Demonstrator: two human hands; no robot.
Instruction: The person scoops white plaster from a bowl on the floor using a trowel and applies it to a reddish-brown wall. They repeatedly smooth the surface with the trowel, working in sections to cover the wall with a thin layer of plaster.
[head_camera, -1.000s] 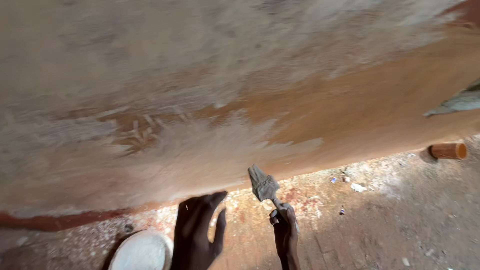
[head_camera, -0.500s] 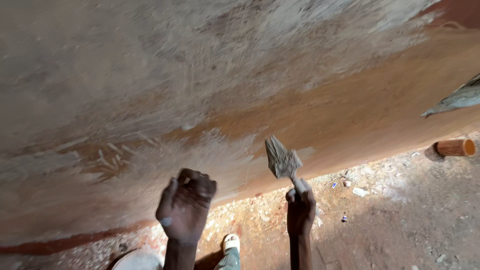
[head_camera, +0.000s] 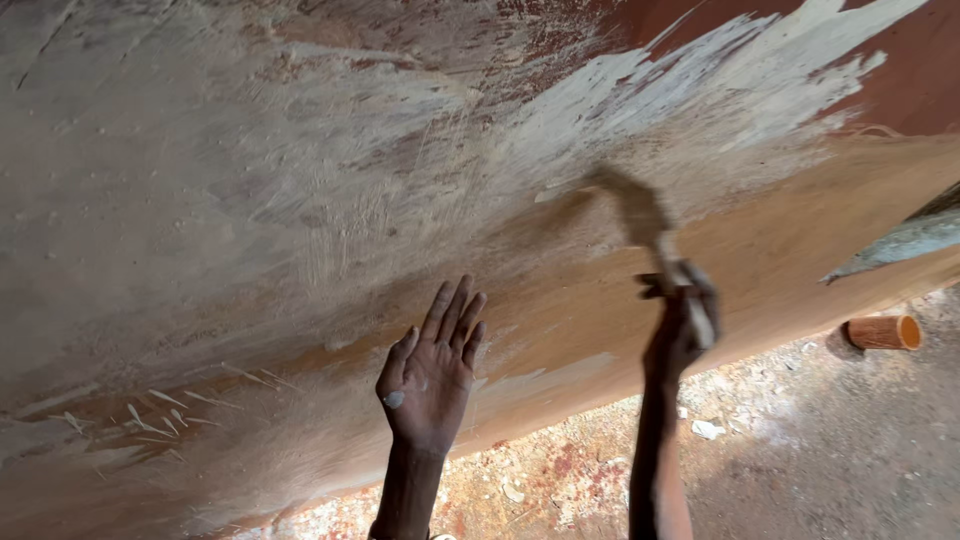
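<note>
A dusty, reddish-brown dirt floor (head_camera: 860, 450) — pale paint chips (head_camera: 706, 429) scattered on it, a short orange cylindrical pipe piece (head_camera: 884, 332) lying sideways.

**Where everything sits around your hands**

The wall (head_camera: 300, 200) slopes across the view ahead of you, filling it from nine o'clock through twelve to two. Your left hand (head_camera: 430, 375) is raised at six o'clock, palm turned toward you, in front of the wall's lower part. Your right hand (head_camera: 678, 325) is to its right, at about five o'clock, with the brush (head_camera: 640, 215) rising from it up onto the wall. The ground (head_camera: 800, 460) lies below the wall at four to five o'clock. A pipe piece (head_camera: 885, 332) lies on it at three o'clock, well right of your right hand.
</note>
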